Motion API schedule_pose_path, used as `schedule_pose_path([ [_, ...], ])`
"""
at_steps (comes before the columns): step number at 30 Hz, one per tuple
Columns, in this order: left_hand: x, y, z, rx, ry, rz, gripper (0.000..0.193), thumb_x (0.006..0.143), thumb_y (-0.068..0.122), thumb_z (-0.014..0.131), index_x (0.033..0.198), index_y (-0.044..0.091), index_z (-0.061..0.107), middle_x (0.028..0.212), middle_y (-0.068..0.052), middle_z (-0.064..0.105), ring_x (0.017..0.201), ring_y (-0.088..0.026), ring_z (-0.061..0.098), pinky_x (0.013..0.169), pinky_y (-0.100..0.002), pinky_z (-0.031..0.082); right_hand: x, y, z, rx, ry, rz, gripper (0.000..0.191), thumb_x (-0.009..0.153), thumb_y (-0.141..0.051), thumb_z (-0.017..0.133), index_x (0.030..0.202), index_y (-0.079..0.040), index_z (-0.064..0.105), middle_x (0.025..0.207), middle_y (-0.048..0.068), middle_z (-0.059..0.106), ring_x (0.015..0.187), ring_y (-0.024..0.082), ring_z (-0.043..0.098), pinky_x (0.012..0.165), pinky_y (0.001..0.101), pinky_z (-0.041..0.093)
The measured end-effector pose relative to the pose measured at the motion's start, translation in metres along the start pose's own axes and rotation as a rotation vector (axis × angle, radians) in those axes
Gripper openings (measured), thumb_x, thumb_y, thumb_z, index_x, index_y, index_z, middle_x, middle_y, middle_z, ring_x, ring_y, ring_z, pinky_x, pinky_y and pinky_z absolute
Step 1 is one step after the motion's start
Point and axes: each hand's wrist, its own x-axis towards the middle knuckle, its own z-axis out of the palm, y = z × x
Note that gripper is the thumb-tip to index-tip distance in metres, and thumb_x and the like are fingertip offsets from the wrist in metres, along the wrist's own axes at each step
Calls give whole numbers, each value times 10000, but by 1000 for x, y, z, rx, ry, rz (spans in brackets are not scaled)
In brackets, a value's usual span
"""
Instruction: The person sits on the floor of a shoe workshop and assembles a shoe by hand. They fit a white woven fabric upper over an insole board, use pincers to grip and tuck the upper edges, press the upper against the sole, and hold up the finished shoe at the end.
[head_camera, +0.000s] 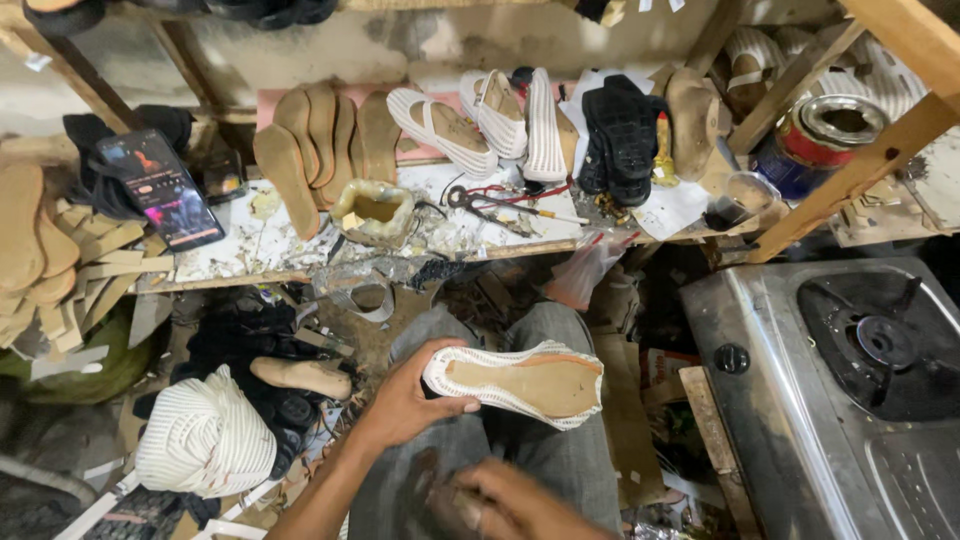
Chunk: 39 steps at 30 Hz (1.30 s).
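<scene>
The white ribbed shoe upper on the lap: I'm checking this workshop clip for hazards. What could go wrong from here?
1. The left hand grips the white ribbed shoe upper only at its heel end, sole side up over the knees; it could slip or tip.
2. The right hand is motion-blurred low in the frame, so it may be moving too fast for careful placing.
3. The open glue pot and scissors sit near the bench edge above the knees and might get knocked off.

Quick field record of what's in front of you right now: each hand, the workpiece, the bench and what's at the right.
left hand: grips the heel end of the white ribbed shoe, sole side up
right hand: low over the lap, blurred, contents unclear
bench: tan insoles, scissors, glue pot, phone
right side: gas stove, tin can
</scene>
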Motion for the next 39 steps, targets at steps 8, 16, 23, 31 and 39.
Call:
schedule_pose_path([
  [8,0,-4,-1,56,28,-19,767,666,282,939,1314,104,568,1152,-81,747,1081,-199,718,924,-351,544,40,-110,-42,312,718,-147,342,1094,-347,490,1262,-61,575,732,68,556,623,144,532,539,312,454],
  [16,-1,-11,-4,80,32,20,753,669,271,933,1312,92,582,1159,-96,747,1093,-223,722,931,-362,547,49,-57,-57,-6,855,-161,273,1115,-242,403,1130,-36,582,717,58,640,521,157,536,513,287,459],
  [23,-1,-18,-5,128,46,21,794,662,281,945,1328,89,559,1190,-106,721,1125,-228,697,939,-364,531,62,-61,-73,-110,690,-15,318,1039,-238,526,1285,-46,584,807,211,655,700,392,628,627,454,473],
  [31,-3,-19,-8,77,26,-17,782,675,290,931,1343,106,569,1203,-91,731,1127,-208,704,943,-360,538,70,-92,-87,-730,133,627,352,1064,-357,442,1234,-252,732,859,196,740,697,394,671,707,436,542],
  [39,-3,-23,-6,-20,-18,-19,649,720,255,928,1272,70,640,1145,-114,778,1062,-203,727,926,-342,560,84,-120,-80,-709,271,-140,302,1081,-300,495,1256,-67,576,976,233,720,749,432,686,641,498,535],
])
